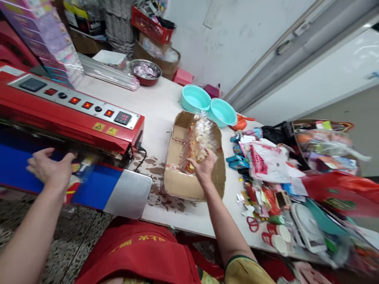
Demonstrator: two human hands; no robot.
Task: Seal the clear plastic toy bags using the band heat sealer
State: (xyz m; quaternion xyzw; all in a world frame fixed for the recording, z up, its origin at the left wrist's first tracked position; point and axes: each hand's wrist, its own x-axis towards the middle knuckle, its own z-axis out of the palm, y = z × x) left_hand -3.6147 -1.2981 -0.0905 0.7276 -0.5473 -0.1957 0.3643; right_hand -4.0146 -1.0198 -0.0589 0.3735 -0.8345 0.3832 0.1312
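Resting on white table (156,106), box (180,185), floor (71,232) seemingly speckled

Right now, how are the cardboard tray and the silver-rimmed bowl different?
The cardboard tray is brown and boxy; the silver-rimmed bowl is round. The right hand is in the tray; no hand touches the bowl. The tray sits nearer than the bowl. Both stand on the white table, holding things.
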